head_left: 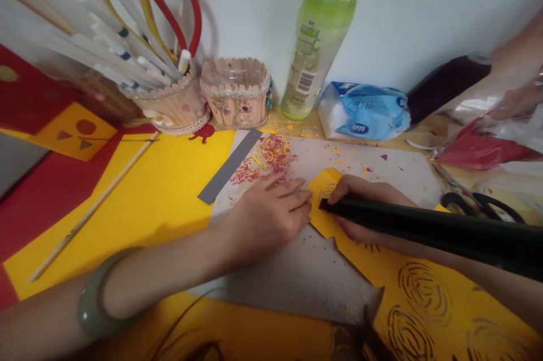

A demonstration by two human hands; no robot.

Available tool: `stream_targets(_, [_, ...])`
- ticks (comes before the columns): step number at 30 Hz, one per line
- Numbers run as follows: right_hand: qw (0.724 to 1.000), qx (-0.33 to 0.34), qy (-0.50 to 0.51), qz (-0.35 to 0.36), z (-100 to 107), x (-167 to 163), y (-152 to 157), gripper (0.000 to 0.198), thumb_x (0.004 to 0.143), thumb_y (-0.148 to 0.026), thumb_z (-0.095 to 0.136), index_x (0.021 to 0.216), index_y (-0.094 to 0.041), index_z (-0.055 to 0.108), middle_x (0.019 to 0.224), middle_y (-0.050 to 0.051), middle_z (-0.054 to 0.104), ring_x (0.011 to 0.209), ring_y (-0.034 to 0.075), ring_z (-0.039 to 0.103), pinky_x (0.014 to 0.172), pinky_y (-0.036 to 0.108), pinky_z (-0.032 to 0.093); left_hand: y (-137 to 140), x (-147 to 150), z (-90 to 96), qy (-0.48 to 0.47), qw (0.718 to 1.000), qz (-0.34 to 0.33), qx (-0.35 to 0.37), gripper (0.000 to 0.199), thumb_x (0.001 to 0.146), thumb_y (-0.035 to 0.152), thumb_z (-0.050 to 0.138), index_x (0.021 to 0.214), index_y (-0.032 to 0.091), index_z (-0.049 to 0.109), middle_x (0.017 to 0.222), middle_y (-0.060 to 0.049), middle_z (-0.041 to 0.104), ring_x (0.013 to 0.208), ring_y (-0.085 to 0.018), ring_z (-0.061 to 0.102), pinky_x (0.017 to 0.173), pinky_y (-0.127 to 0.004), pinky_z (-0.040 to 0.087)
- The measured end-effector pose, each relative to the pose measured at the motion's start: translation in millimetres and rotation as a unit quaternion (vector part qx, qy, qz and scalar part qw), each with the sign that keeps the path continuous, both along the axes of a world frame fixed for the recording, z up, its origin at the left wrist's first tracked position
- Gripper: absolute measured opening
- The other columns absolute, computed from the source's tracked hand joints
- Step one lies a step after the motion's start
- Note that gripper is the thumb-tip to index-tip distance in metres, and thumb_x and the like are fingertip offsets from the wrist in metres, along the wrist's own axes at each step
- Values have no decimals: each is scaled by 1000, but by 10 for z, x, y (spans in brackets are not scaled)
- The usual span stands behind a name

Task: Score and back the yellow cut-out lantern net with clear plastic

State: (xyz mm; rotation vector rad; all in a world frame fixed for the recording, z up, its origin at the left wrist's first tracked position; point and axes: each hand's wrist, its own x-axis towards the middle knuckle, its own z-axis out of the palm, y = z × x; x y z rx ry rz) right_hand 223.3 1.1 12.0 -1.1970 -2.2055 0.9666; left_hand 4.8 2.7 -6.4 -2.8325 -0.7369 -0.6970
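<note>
My left hand [267,216] lies flat with fingers together, pressing the edge of a yellow paper sheet [407,276] onto a grey cutting board [297,270]. My right hand [365,202] grips a long dark craft knife [424,228], its tip on the yellow paper near the sheet's corner. Spiral patterns are cut into the yellow sheet toward the lower right. A pale green bangle [91,299] sits on my left wrist.
Red and yellow paper scraps [267,160] and a grey ruler [229,166] lie on the board's far side. Behind stand two stick-built holders [235,95], a green bottle [318,38] and a tissue pack [365,112]. Scissors [479,200] lie right. A wooden stick [93,208] crosses yellow paper.
</note>
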Motion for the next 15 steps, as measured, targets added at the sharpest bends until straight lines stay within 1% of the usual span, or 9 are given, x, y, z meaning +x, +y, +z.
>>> stream_targets(2, [999, 33, -19, -2, 11, -8, -22, 13, 68, -16, 54, 80, -22, 51, 58, -6, 57, 46, 7, 51, 44, 18, 40, -30, -5, 1, 23, 999, -18, 27, 21, 89, 14, 48, 100, 12, 66, 106, -7, 69, 103, -21, 63, 87, -36, 50])
stream_targets(5, [997, 68, -45, 11, -16, -3, -81, 17, 69, -13, 55, 82, -21, 50, 61, -5, 58, 46, 7, 50, 46, 18, 40, -30, -15, 22, 38, 998, -35, 46, 24, 90, 12, 45, 102, 9, 66, 107, -9, 69, 99, -20, 64, 81, -31, 52])
stream_targets(9, [993, 99, -31, 52, -94, 34, -137, 15, 75, -12, 53, 84, -22, 48, 63, -5, 58, 48, 7, 49, 49, 19, 39, -3, -23, 49, 41, 998, -40, 29, 25, 91, 12, 43, 102, 9, 65, 106, -10, 69, 98, -22, 65, 76, -33, 54])
stream_targets(12, [989, 130, -4, 76, -135, 54, -120, 18, 75, -10, 51, 86, -23, 46, 63, -5, 55, 50, 8, 48, 49, 19, 38, 9, -33, 52, 43, 998, -45, 14, 24, 90, 12, 44, 104, 9, 65, 108, -9, 68, 100, -22, 64, 76, -32, 55])
stream_targets(15, [985, 147, 19, 89, -153, 57, -83, 18, 77, -9, 50, 84, -24, 45, 63, -5, 54, 51, 8, 48, 48, 20, 37, 10, -43, 51, 53, 997, -45, 15, 25, 90, 12, 44, 105, 9, 64, 110, -10, 68, 102, -21, 63, 77, -30, 55])
